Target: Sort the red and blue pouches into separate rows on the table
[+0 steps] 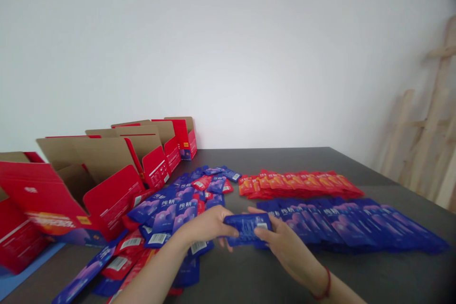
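Note:
A blue pouch [245, 229] with a white barcode label is stretched between my two hands above the dark table. My left hand [210, 223] grips its left end, thumb on the near face. At the other end, my right hand [278, 232] pinches the pouch with the thumb near the barcode. Just right of my hands lies an overlapping row of blue pouches [338, 223]. Behind that row runs another of red pouches [295, 183]. Under and beyond my left forearm spreads a loose, mixed heap of blue and red pouches [166, 213], lying at various angles.
Several open red cardboard boxes [114, 190] with brown insides stand along the left side. A blue strip [32, 266] shows under the nearest ones. The dark table [228, 280] reaches back to a white wall [249, 57]. A wooden frame [427, 123] leans at the right.

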`<control>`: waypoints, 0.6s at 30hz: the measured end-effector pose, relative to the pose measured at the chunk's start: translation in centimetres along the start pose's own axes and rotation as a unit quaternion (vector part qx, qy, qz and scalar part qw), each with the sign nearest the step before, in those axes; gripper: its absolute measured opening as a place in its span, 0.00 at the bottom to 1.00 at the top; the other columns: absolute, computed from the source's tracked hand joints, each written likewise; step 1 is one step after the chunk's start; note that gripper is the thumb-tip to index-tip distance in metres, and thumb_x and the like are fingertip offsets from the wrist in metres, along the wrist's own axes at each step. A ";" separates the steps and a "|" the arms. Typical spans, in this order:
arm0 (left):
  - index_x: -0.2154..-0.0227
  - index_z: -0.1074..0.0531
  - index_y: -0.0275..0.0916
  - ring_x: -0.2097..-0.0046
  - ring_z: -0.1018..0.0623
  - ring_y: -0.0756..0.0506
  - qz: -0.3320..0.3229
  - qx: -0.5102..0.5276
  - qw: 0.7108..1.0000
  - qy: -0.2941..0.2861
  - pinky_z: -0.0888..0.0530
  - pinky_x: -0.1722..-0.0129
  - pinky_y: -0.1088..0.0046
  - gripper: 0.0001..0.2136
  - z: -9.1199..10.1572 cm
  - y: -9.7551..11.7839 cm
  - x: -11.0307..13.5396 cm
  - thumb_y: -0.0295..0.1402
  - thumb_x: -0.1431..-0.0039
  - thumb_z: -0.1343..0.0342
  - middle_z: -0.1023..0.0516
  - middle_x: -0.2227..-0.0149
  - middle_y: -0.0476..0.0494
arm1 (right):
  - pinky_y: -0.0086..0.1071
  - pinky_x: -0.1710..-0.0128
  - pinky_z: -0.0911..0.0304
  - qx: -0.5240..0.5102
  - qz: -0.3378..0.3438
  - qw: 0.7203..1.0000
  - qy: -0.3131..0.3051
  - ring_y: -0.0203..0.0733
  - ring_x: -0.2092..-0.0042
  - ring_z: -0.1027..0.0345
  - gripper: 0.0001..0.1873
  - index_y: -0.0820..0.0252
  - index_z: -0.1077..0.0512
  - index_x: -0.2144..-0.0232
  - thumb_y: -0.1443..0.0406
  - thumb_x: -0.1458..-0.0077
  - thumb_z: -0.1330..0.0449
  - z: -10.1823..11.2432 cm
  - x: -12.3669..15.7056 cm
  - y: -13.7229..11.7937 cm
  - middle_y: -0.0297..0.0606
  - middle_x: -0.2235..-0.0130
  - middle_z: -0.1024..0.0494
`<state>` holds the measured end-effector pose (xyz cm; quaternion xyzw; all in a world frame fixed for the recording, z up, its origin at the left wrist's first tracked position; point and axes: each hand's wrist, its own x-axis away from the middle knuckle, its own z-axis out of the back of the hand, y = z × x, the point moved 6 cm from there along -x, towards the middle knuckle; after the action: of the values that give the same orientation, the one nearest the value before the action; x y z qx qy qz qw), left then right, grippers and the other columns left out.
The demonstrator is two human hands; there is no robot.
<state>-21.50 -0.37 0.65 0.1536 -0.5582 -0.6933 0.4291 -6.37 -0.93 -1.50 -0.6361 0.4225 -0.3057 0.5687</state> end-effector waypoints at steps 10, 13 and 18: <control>0.65 0.22 0.39 0.62 0.22 0.46 -0.060 -0.215 0.975 0.015 0.29 0.60 0.74 0.16 0.7 0.4 0.4 0.22 0.52 0.51 0.19 0.66 0.49 | 0.40 0.44 0.38 0.387 0.163 0.904 -0.077 0.46 0.45 0.33 0.21 0.58 0.31 0.47 0.70 0.42 0.47 -0.9 2.4 -2.3 0.42 0.47 0.25; 0.55 0.25 0.43 0.54 0.24 0.45 -0.088 -0.317 0.944 0.010 0.30 0.53 0.72 0.27 -0.1 0.9 0.9 0.17 0.58 0.55 0.21 0.55 0.49 | 0.37 0.39 0.44 0.502 0.293 0.790 -0.197 0.41 0.40 0.41 0.24 0.62 0.37 0.41 0.74 0.40 0.52 -2.3 4.7 -2.5 0.44 0.41 0.32; 0.56 0.28 0.42 0.53 0.27 0.44 -0.079 -0.420 0.904 0.015 0.30 0.52 0.69 0.24 -1.2 1.3 1.7 0.19 0.56 0.52 0.26 0.55 0.45 | 0.36 0.36 0.50 0.569 0.338 0.689 -0.296 0.40 0.35 0.52 0.22 0.68 0.43 0.39 0.71 0.34 0.54 -1.8 7.0 -2.5 0.46 0.38 0.37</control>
<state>-21.10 -2.49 1.84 0.0129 -0.1949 -0.8928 0.4058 -4.28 -7.95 0.63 -0.0618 0.1639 -0.0709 0.9820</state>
